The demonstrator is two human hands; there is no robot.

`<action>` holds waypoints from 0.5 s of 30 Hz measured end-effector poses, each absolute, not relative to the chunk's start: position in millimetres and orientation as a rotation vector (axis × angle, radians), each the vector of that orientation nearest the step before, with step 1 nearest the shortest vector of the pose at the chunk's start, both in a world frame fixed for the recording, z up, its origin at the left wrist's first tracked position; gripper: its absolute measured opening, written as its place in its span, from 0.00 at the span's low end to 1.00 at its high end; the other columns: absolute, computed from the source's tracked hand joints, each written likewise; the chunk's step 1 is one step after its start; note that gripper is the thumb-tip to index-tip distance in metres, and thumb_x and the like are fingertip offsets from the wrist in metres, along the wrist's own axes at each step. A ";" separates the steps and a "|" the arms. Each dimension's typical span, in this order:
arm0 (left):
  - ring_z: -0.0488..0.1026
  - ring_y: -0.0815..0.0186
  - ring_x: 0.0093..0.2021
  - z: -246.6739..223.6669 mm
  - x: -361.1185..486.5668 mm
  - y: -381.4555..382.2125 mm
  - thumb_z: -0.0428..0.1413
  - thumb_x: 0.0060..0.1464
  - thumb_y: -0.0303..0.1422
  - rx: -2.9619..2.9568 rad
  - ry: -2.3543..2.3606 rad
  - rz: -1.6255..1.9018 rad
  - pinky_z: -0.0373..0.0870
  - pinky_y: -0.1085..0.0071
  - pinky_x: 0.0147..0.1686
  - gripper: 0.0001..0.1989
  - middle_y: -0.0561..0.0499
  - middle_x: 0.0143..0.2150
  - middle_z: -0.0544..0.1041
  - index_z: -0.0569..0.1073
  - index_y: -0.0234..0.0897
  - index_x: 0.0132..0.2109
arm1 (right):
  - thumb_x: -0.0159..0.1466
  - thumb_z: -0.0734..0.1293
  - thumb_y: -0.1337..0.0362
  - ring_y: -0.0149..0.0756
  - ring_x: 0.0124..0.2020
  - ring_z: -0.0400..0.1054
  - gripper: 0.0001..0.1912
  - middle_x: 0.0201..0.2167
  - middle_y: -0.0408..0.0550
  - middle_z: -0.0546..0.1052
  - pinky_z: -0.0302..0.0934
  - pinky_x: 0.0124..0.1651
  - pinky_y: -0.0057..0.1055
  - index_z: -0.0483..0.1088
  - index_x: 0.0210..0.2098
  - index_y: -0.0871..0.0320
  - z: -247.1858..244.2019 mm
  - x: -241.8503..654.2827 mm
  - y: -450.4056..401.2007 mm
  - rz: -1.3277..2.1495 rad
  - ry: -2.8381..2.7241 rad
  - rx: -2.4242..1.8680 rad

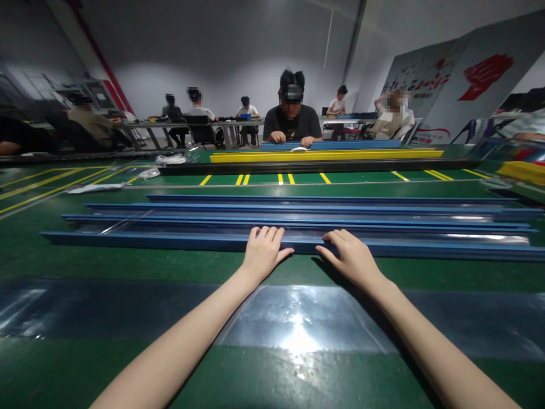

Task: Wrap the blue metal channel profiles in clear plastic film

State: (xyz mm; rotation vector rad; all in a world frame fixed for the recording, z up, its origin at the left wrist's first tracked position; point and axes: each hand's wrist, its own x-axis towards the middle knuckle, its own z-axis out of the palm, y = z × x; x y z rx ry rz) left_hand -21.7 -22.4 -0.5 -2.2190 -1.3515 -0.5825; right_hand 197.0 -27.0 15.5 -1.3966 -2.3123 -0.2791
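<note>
My left hand (264, 250) reaches over the front edge of the nearest blue channel strip (149, 241), fingers past its rim and thumb along the near side. To the right, my right hand (349, 254) takes the same edge between curved fingers and thumb. The fingertips of both hands are partly hidden behind the rim. This long strip lies left to right on the green table (179, 264), with clear plastic film (481, 238) inside it. More blue strips (298, 207) lie parallel just behind. A flat sheet of clear film (128, 309) stretches under my forearms.
Farther back lie a black strip (340, 166) and a yellow strip (327, 155). Across the table, a person (293, 113) has both hands on another blue strip (361, 145). Crumpled plastic (170, 160) sits at the left, yellow material (522, 170) at the right.
</note>
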 end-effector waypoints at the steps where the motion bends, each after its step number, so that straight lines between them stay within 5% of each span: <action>1: 0.66 0.59 0.40 -0.4 -21.8 -22.4 0.49 0.52 0.47 -2.218 -1.356 -0.581 0.55 0.63 0.42 0.23 0.44 0.40 0.74 0.67 0.32 0.47 | 0.62 0.57 0.55 0.36 0.35 0.63 0.14 0.31 0.48 0.71 0.53 0.37 0.29 0.66 0.34 0.58 14.4 195.6 -26.7 -0.291 -2.315 -1.390; 15: 0.66 0.59 0.41 1.7 -21.8 -23.3 0.50 0.51 0.47 -2.232 -1.343 -0.587 0.56 0.63 0.42 0.22 0.45 0.41 0.74 0.68 0.34 0.45 | 0.62 0.59 0.59 0.35 0.36 0.61 0.11 0.29 0.47 0.70 0.47 0.27 0.28 0.65 0.27 0.57 23.9 202.1 -23.1 -0.468 -2.382 -1.442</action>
